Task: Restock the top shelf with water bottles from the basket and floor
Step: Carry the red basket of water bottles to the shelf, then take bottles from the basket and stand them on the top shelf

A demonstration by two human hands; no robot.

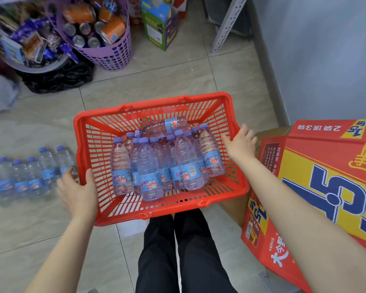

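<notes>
Water bottles stand packed in the red basket, caps up, long axes upright, and one more bottle lies crosswise on top at the far end. The basket sits in front of the person's legs, one hand at each side rim. The left hand grips the left rim, thumb hooked over the inside and fingers down the outside. The right hand straddles the right rim, thumb inside and fingers stretched outside; can't tell if it has clamped. The bottles lie between the two hands, about as near to one as to the other, so the likely next move is a two-handed lift of the whole basket (top shelf not in view). A floor row of bottles lies just beside the left hand, and a red carton is just beside the right.
</notes>
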